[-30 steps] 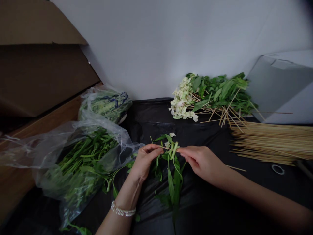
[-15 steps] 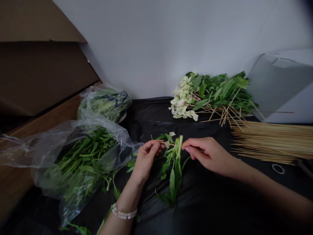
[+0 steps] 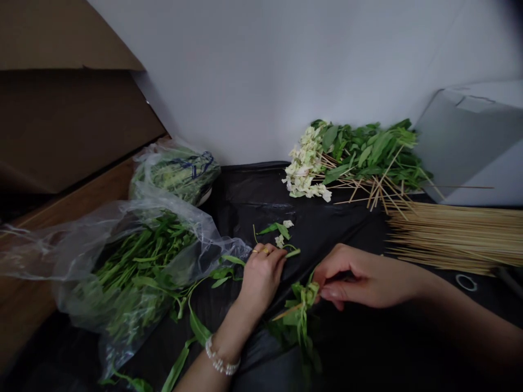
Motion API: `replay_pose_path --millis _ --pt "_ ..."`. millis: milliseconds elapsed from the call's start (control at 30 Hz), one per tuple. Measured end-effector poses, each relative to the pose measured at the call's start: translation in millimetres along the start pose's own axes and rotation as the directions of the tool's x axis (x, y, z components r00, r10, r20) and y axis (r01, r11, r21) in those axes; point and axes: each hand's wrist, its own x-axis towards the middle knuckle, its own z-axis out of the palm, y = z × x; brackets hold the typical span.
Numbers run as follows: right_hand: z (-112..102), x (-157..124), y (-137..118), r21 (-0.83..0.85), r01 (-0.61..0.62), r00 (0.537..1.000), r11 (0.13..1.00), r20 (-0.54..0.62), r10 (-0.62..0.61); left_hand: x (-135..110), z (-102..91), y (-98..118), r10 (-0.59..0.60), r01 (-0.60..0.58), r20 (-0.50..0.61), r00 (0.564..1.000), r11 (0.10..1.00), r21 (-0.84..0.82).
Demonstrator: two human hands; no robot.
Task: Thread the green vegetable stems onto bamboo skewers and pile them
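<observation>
My right hand [image 3: 354, 276] pinches a bamboo skewer with leafy greens [image 3: 303, 305] threaded on it. The skewer's bare tip [image 3: 288, 312] sticks out to the left, and the leaves droop below. My left hand [image 3: 261, 275], wearing rings and a beaded bracelet [image 3: 220, 359], is lowered to the black sheet with its fingers closed on a short green stem [image 3: 293, 253]. Just beyond those fingers lie a small leafy sprig [image 3: 281, 230] and pale scraps [image 3: 279, 240]. Part of the stem is hidden under my left fingers.
An opened plastic bag of greens [image 3: 143, 267] lies at left, with another bagged bundle [image 3: 175, 171] behind. Skewered greens and pale leafy pieces [image 3: 359, 158] are piled at the back. Bare skewers [image 3: 453, 234], a ring [image 3: 466, 282] and a white box [image 3: 474, 141] are at right.
My left hand has let go of the skewer and moved down to the stem on the sheet. My right hand has drawn the skewered greens down and nearer, and they now hang bunched.
</observation>
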Motion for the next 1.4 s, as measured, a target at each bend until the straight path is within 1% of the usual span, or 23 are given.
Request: replay_pose_path --millis 33,100,167,200,233,267,300,367,400,433,467,500,533,600,633,733,800,933,1067,1167,1267,1400 --pt "-0.1 -0.1 0.0 -0.004 -0.002 1.000 1.000 -0.006 0.002 1.1 -3.0 0.2 -0.012 0.011 -0.015 1.000 1.000 -0.028" --pt "0.0 0.2 -0.3 -0.006 -0.010 1.000 1.000 -0.027 0.010 4.0 -10.9 0.8 -0.056 0.045 -0.079 0.995 0.991 -0.127" --pt "0.7 1.5 -0.3 0.007 -0.030 0.997 1.000 -0.068 0.031 7.1 -19.6 1.5 -0.160 0.111 -0.149 0.976 0.951 -0.290" --pt "1.1 2.5 0.2 0.024 -0.055 0.993 0.998 -0.105 0.057 8.4 -23.5 1.9 -0.235 0.155 -0.162 0.959 0.905 -0.396" --pt "1.5 3.7 1.0 0.048 -0.086 0.984 0.995 -0.153 0.092 9.4 -26.7 2.4 -0.315 0.200 -0.148 0.937 0.836 -0.512" --pt "1.9 4.9 2.2 0.076 -0.120 0.969 0.990 -0.210 0.134 10.2 -29.2 3.0 -0.387 0.242 -0.105 0.916 0.742 -0.625" --pt "2.1 6.1 3.6 0.102 -0.151 0.946 0.983 -0.274 0.174 10.8 -30.9 3.6 -0.442 0.277 -0.039 0.896 0.627 -0.728" --pt "2.4 8.4 6.8 0.128 -0.172 0.896 0.977 -0.392 0.209 11.7 -32.3 5.1 -0.496 0.326 0.113 0.861 0.367 -0.871" --pt "2.6 9.3 8.4 0.115 -0.165 0.875 0.980 -0.441 0.199 12.1 -32.4 5.7 -0.505 0.343 0.182 0.844 0.246 -0.907" --pt "2.8 10.2 9.8 0.085 -0.159 0.856 0.983 -0.484 0.181 12.5 -32.4 6.2 -0.511 0.352 0.235 0.827 0.145 -0.925" --pt "3.2 11.0 11.0 0.042 -0.156 0.840 0.987 -0.521 0.155 12.9 -32.3 6.4 -0.516 0.356 0.272 0.812 0.070 -0.932" --pt "3.7 11.6 12.0 -0.007 -0.158 0.826 0.987 -0.550 0.128 13.3 -32.3 6.5 -0.524 0.355 0.292 0.800 0.022 -0.935" --pt "4.3 12.1 12.9 -0.056 -0.167 0.813 0.984 -0.573 0.105 13.7 -32.3 6.3 -0.530 0.352 0.299 0.794 -0.001 -0.936" --pt "5.5 12.6 14.5 -0.139 -0.187 0.799 0.972 -0.597 0.068 14.1 -32.3 5.5 -0.537 0.341 0.293 0.791 -0.011 -0.940" --pt "6.0 12.6 15.4 -0.173 -0.194 0.800 0.966 -0.597 0.054 14.1 -32.2 5.1 -0.539 0.337 0.288 0.792 -0.009 -0.942" --pt "6.8 12.0 18.6 -0.253 -0.204 0.817 0.946 -0.576 0.022 14.0 -32.0 4.7 -0.542 0.328 0.276 0.794 0.000 -0.945" --pt "6.9 11.6 20.6 -0.298 -0.206 0.827 0.932 -0.562 0.003 14.0 -32.1 5.2 -0.543 0.325 0.278 0.792 -0.010 -0.946" --pt "7.5 11.8 22.2 -0.353 -0.213 0.833 0.911 -0.552 -0.020 14.5 -33.2 6.4 -0.529 0.317 0.293 0.797 -0.046 -0.947" --pt "8.7 12.5 21.5 -0.365 -0.220 0.839 0.904 -0.545 -0.016 14.8 -33.7 6.3 -0.532 0.314 0.286 0.797 -0.039 -0.948" --pt "9.4 12.6 21.9 -0.360 -0.218 0.839 0.907 -0.544 -0.015 14.6 -33.0 6.9 -0.538 0.324 0.274 0.797 -0.002 -0.946" --pt "9.6 12.3 23.4 -0.340 -0.212 0.842 0.916 -0.539 -0.005 13.9 -31.5 7.5 -0.537 0.328 0.240 0.809 0.075 -0.942" --pt "9.4 12.8 25.0 -0.277 -0.190 0.865 0.942 -0.500 0.027 12.2 -29.6 5.7 -0.537 0.318 0.183 0.823 0.169 -0.933"
